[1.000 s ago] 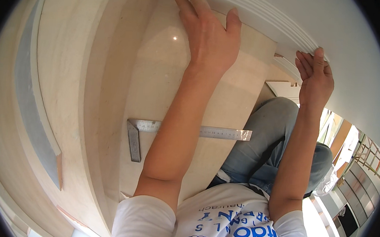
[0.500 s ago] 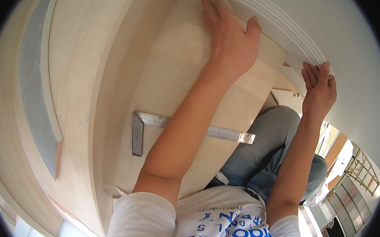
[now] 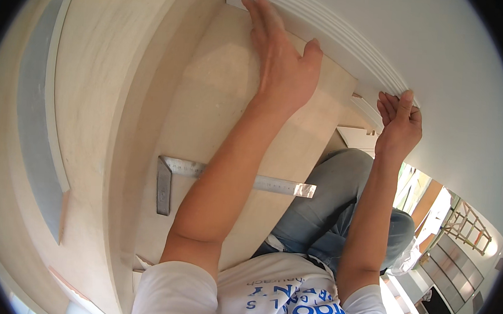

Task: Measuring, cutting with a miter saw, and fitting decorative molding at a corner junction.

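Note:
A white panel [image 3: 444,65] with grooved moulding runs across the upper right, along a pale wooden board [image 3: 201,118]. My left hand [image 3: 281,66] has its fingers stretched out and apart, the tips against the panel's lower edge near its left end. Further right, my right hand [image 3: 398,123] is closed on that panel's edge at the moulding, fingertips curled against it. A steel try square [image 3: 163,191] lies flat on the board, partly hidden under my left forearm.
Tall curved-looking wooden boards [image 3: 86,104], one with a grey strip [image 3: 36,113], fill the left side. My bent legs in jeans [image 3: 331,186] are right of the board. A white offcut [image 3: 355,138], scaffold-like frame [image 3: 468,230] and glazed cabinet [image 3: 448,264] stand beyond at right.
The whole view has shifted, first rightward, then back left and down. Both hands stay at about the same places on the panel's edge; the square lies where it was.

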Action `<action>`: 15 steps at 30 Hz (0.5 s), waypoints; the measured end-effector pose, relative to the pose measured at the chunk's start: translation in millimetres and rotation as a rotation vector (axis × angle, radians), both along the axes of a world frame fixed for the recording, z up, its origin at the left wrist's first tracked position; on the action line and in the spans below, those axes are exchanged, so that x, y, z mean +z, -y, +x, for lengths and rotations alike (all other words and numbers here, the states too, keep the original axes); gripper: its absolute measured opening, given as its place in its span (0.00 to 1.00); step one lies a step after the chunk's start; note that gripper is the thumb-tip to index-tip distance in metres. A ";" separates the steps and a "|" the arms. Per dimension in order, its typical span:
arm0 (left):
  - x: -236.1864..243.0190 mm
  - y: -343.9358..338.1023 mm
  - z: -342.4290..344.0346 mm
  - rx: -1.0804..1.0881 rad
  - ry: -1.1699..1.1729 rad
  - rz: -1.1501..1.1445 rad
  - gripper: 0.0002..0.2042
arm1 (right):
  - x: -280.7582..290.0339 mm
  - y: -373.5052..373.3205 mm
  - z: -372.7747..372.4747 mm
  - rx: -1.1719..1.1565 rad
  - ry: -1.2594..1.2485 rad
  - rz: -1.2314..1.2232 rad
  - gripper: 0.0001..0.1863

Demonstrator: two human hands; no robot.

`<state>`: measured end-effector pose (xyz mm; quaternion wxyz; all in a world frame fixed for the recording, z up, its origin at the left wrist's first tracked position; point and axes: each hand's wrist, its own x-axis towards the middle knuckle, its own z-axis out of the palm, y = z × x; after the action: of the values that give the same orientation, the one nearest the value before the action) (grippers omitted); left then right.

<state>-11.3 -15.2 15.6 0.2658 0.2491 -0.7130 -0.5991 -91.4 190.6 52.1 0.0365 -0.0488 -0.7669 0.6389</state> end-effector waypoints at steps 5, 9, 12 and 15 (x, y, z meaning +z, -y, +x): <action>-11.5 0.3 -3.5 0.012 -0.003 -0.100 0.50 | -2.4 -1.6 -1.4 0.017 0.022 -0.045 0.24; -11.9 -2.4 -6.2 0.054 0.074 -0.178 0.51 | -3.0 -1.4 -0.1 0.020 0.042 -0.062 0.26; -9.5 -2.5 -8.1 0.047 0.119 -0.136 0.52 | -1.8 0.4 2.0 0.008 0.029 -0.028 0.28; -11.1 -3.1 -9.6 0.045 0.150 -0.145 0.53 | -2.4 2.5 3.6 0.010 0.024 -0.029 0.29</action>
<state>-20.9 -12.1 4.6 0.2426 0.2892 -0.7666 -0.5195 -87.8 188.1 49.8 0.0234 -0.0529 -0.7580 0.6497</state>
